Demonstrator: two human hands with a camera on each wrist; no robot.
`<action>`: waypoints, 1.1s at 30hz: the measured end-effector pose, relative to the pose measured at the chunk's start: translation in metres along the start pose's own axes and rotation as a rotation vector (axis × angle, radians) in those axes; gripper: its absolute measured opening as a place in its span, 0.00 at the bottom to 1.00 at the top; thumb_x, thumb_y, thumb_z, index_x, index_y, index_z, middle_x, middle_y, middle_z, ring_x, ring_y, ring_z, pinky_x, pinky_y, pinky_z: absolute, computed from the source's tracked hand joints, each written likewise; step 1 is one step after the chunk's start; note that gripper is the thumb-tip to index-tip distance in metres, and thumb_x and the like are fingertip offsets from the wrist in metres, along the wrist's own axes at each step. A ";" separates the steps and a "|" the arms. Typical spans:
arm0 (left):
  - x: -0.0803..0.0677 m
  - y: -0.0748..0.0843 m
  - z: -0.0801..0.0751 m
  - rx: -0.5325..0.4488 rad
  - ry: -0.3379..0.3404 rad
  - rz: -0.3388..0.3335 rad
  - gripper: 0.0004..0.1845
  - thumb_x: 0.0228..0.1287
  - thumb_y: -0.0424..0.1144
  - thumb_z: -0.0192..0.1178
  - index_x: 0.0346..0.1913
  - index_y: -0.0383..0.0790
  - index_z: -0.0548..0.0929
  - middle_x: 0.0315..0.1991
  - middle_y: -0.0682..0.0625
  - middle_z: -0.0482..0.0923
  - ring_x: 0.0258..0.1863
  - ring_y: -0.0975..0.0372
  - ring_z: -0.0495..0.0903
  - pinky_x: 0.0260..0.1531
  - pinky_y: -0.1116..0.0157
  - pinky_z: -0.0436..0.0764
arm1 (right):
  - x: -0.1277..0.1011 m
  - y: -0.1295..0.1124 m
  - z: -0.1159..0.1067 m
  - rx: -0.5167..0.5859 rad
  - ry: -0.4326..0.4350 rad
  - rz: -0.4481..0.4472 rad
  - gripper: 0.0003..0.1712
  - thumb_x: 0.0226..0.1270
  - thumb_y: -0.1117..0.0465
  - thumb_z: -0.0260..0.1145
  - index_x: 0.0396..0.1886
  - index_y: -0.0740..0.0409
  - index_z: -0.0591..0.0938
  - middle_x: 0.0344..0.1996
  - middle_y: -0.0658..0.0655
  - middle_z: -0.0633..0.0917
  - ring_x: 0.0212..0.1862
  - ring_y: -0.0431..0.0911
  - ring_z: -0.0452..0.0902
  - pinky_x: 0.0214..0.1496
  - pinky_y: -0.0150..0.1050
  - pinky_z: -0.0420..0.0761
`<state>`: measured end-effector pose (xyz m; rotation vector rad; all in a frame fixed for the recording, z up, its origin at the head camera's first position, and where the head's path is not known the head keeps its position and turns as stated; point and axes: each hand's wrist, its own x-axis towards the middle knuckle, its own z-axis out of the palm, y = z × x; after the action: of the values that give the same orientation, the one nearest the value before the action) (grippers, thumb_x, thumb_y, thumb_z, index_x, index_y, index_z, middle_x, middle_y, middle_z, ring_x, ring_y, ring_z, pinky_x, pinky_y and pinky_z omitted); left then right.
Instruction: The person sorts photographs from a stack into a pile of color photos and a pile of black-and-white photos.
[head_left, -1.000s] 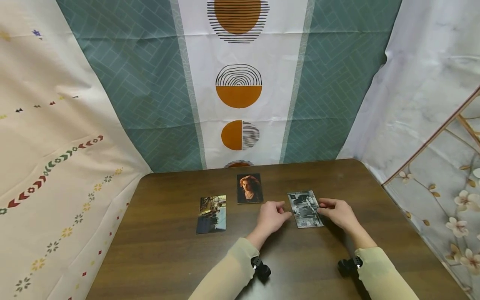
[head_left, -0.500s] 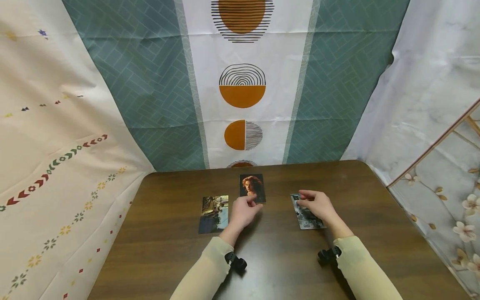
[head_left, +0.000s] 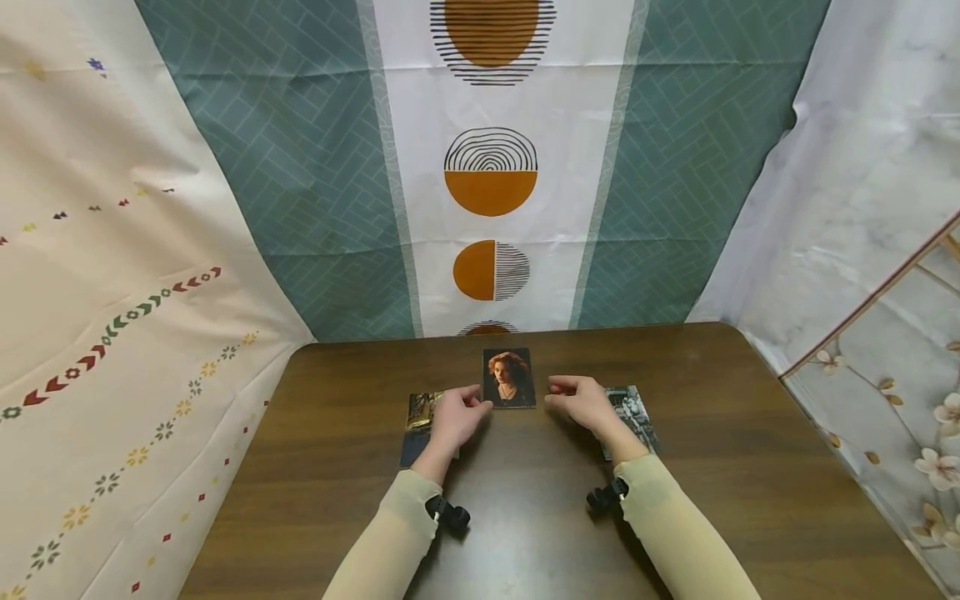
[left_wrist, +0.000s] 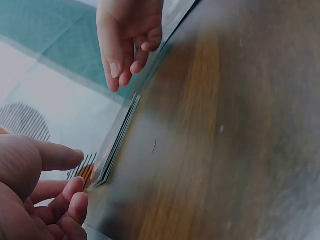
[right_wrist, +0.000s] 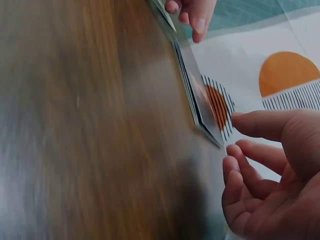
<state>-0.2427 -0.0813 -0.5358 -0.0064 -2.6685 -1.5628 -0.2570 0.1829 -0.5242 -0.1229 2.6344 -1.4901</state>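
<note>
Both hands, left hand (head_left: 455, 419) and right hand (head_left: 581, 402), flank the portrait photo (head_left: 508, 377), fingers relaxed, holding nothing.

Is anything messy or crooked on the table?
Nothing looks spilled or damaged. The portrait photo lies straight, between the left hand and right hand. The black-and-white photo sits slightly tilted, and the colour photo is partly hidden.
</note>
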 end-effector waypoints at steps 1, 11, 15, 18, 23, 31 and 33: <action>0.001 0.000 -0.001 -0.005 -0.001 -0.007 0.24 0.69 0.37 0.72 0.64 0.29 0.85 0.31 0.51 0.81 0.30 0.59 0.75 0.33 0.61 0.74 | 0.001 -0.002 0.004 0.007 0.002 0.007 0.28 0.74 0.60 0.72 0.70 0.64 0.82 0.58 0.63 0.87 0.62 0.60 0.81 0.61 0.56 0.81; 0.011 -0.003 -0.003 0.049 0.018 -0.034 0.23 0.68 0.36 0.73 0.62 0.29 0.86 0.32 0.51 0.82 0.31 0.60 0.77 0.36 0.60 0.77 | 0.014 -0.011 0.037 -0.037 0.056 0.035 0.34 0.74 0.57 0.73 0.74 0.65 0.78 0.67 0.66 0.82 0.61 0.60 0.81 0.61 0.56 0.81; 0.015 -0.001 -0.001 0.110 0.026 -0.044 0.23 0.68 0.39 0.73 0.63 0.32 0.87 0.30 0.52 0.82 0.29 0.60 0.76 0.34 0.61 0.76 | 0.019 -0.012 0.044 -0.114 0.072 0.005 0.35 0.72 0.56 0.74 0.74 0.66 0.77 0.67 0.66 0.82 0.59 0.59 0.82 0.59 0.56 0.81; 0.018 0.001 0.001 0.154 0.023 -0.044 0.24 0.69 0.41 0.73 0.63 0.33 0.87 0.30 0.53 0.81 0.28 0.61 0.76 0.31 0.62 0.74 | 0.021 -0.014 0.045 -0.139 0.082 -0.011 0.35 0.72 0.56 0.74 0.74 0.67 0.78 0.66 0.66 0.83 0.59 0.59 0.82 0.60 0.57 0.81; 0.022 0.005 0.004 0.204 0.016 -0.052 0.24 0.68 0.42 0.73 0.63 0.35 0.88 0.29 0.54 0.81 0.26 0.61 0.76 0.29 0.61 0.74 | 0.021 -0.014 0.044 -0.157 0.071 -0.002 0.35 0.73 0.55 0.73 0.74 0.66 0.78 0.67 0.66 0.82 0.64 0.61 0.80 0.65 0.59 0.78; 0.024 0.010 0.009 0.218 -0.018 -0.089 0.26 0.70 0.43 0.72 0.66 0.36 0.86 0.30 0.54 0.83 0.26 0.62 0.79 0.28 0.61 0.75 | 0.025 -0.013 0.044 -0.190 0.090 0.010 0.32 0.73 0.54 0.72 0.72 0.65 0.80 0.66 0.67 0.83 0.68 0.63 0.77 0.68 0.59 0.76; 0.023 0.010 0.010 0.222 -0.020 -0.101 0.26 0.70 0.44 0.72 0.67 0.36 0.86 0.30 0.52 0.84 0.27 0.60 0.80 0.29 0.59 0.77 | 0.025 -0.012 0.045 -0.195 0.089 0.016 0.32 0.74 0.54 0.72 0.72 0.64 0.81 0.66 0.66 0.83 0.68 0.63 0.77 0.68 0.60 0.76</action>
<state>-0.2662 -0.0686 -0.5308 0.1233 -2.8838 -1.2860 -0.2754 0.1356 -0.5377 -0.0522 2.8399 -1.2596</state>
